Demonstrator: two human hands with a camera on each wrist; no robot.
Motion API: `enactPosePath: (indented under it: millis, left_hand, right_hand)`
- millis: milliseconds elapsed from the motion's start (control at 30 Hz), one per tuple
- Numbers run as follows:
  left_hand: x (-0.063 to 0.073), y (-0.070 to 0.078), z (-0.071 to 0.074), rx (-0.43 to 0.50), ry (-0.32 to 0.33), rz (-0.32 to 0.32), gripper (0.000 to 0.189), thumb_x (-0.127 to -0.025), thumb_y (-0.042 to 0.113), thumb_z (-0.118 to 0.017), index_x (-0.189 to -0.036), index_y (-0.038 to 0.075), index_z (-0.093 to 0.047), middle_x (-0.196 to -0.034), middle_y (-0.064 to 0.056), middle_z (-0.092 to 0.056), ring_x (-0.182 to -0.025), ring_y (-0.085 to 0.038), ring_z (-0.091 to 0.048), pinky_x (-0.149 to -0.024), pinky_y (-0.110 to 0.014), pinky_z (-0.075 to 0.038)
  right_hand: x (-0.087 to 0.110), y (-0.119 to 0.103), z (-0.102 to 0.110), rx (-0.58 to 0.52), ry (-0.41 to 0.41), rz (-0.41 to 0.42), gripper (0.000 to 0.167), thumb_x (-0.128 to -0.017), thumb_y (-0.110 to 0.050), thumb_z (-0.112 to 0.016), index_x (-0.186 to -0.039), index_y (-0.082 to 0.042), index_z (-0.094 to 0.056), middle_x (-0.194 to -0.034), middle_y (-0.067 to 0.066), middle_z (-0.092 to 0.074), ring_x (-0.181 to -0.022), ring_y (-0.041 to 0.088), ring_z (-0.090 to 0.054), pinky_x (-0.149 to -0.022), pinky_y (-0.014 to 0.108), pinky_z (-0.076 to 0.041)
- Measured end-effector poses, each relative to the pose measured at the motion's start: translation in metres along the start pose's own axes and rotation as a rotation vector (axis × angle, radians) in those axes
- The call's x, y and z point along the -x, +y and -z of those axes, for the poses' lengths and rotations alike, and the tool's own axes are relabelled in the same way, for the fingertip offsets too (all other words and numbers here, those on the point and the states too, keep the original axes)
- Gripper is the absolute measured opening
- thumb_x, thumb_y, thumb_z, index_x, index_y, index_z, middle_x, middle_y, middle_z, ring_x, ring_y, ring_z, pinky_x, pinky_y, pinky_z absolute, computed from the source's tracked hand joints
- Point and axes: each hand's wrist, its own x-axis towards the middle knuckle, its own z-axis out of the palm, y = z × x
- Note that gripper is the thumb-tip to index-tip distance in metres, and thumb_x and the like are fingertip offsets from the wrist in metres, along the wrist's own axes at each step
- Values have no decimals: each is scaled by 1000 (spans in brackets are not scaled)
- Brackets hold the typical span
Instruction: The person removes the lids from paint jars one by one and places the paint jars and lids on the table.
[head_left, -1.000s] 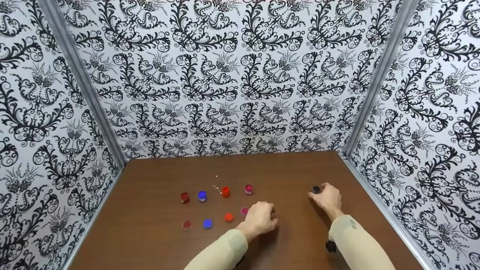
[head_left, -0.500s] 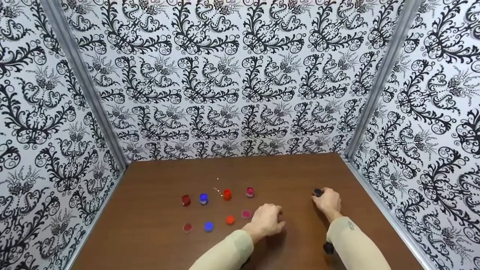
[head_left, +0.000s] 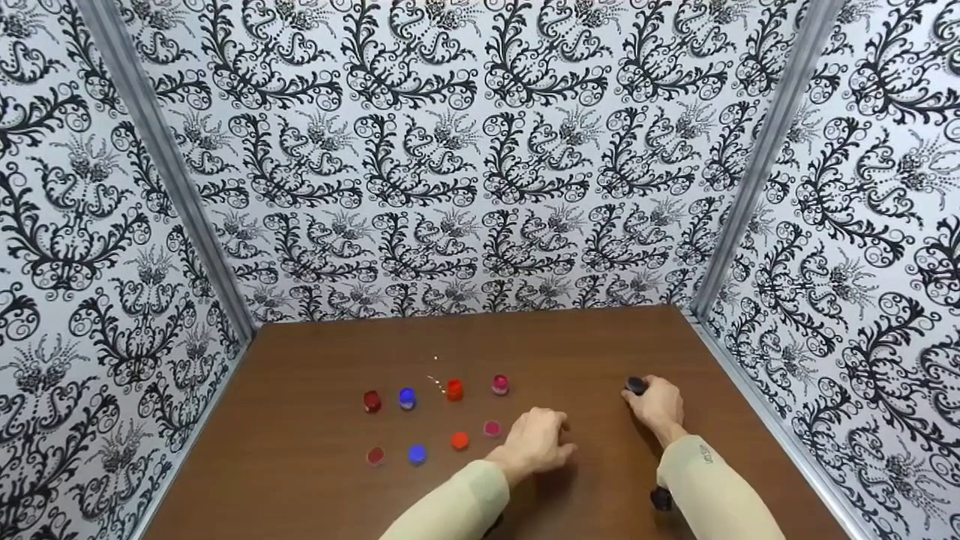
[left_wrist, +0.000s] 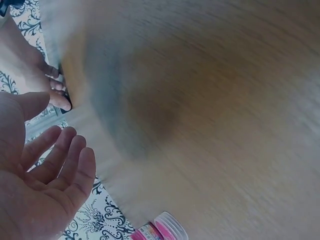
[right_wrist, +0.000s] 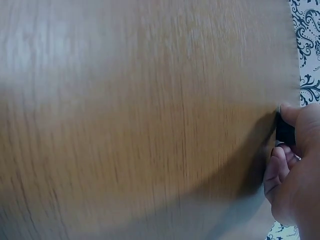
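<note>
At the right of the table, my right hand [head_left: 656, 405] pinches a small black paint pot [head_left: 635, 385] between thumb and fingers. The right wrist view shows the same black pot [right_wrist: 285, 132] partly covered by the hand. My left hand [head_left: 534, 441] hovers over the table right of the pink lid [head_left: 492, 428], holding nothing. Its fingers are loosely bent in the left wrist view, palm [left_wrist: 37, 200] showing. Behind the lids stand open paint pots: dark red [head_left: 372, 401], blue [head_left: 406, 397], orange-red [head_left: 454, 389] and pink [head_left: 500, 385].
In front of the pots lie a dark red lid [head_left: 376, 456], a blue lid [head_left: 417, 454] and an orange lid [head_left: 460, 440]. Small pale specks [head_left: 436, 382] mark the brown table [head_left: 337, 352] near the orange-red pot. Patterned walls [head_left: 480, 150] enclose the back and sides.
My left hand has shifted slightly right, so the pink lid it partly covered now shows whole. My right hand stays at the black pot with little movement.
</note>
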Motion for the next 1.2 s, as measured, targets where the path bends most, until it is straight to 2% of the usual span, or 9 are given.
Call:
enactPosePath:
  millis: [300, 500, 633, 733, 800, 933, 1067, 1200]
  left_hand:
    - [-5, 2, 8, 45, -26, 34, 28, -98, 37, -86, -115, 16, -83, -99, 3, -80, -88, -11, -73, -77, -28, -62]
    - [-7, 4, 17, 81, 2, 39, 29, -98, 37, -87, -116, 14, -83, -103, 0, -83, -91, -13, -75, -81, -30, -64]
    - [-9, 5, 21, 111, 29, 60, 29, -97, 36, -87, -116, 14, -83, -107, -1, -84, -95, -15, -78, -85, -33, -66]
    - [-10, 5, 23, 121, 44, 70, 30, -97, 36, -88, -117, 14, -84, -108, -1, -84, -98, -16, -78, -87, -33, -66]
    - [-11, 5, 24, 122, 61, 55, 29, -97, 35, -87, -117, 13, -84, -109, -1, -84, -100, -16, -78, -88, -33, -66]
    - [-12, 5, 28, 117, 106, 14, 28, -98, 33, -86, -116, 13, -83, -110, 0, -83, -101, -16, -77, -90, -32, -64]
    - [-12, 4, 30, 123, 130, 2, 26, -99, 34, -85, -116, 15, -83, -109, 0, -82, -100, -16, -75, -90, -32, -64]
    - [-12, 4, 32, 168, 124, 27, 29, -100, 35, -85, -120, 15, -82, -112, 0, -82, -103, -16, -75, -92, -33, -64]
  right_hand:
    - [-1, 0, 10, 10, -40, 11, 60, -101, -35, -81, -142, 7, -69, -137, 35, -74, -122, 54, -72, -108, 70, -56]
    - [2, 1, 14, -16, -78, 68, 60, -100, -32, -83, -143, 6, -69, -141, 35, -72, -126, 54, -70, -111, 70, -55]
    - [6, -6, 14, -63, -57, 135, 53, -96, -29, -88, -134, 6, -75, -131, 31, -78, -119, 50, -74, -108, 66, -57]
    - [9, -13, 13, -94, -35, 189, 44, -93, -26, -92, -124, 3, -80, -119, 26, -83, -107, 41, -78, -99, 59, -61]
    - [11, -17, 13, -118, -36, 215, 40, -91, -24, -93, -120, 1, -81, -111, 21, -85, -99, 33, -80, -92, 50, -63]
    - [14, -24, 14, -164, -50, 252, 37, -87, -23, -96, -114, -2, -83, -100, 13, -86, -84, 18, -75, -79, 32, -59]
    - [15, -28, 15, -193, -53, 267, 34, -86, -22, -97, -113, -4, -84, -98, 10, -86, -82, 12, -72, -76, 27, -56]
    - [17, -30, 16, -221, -39, 283, 34, -85, -20, -97, -112, -4, -84, -100, 11, -86, -83, 12, -74, -77, 24, -57]
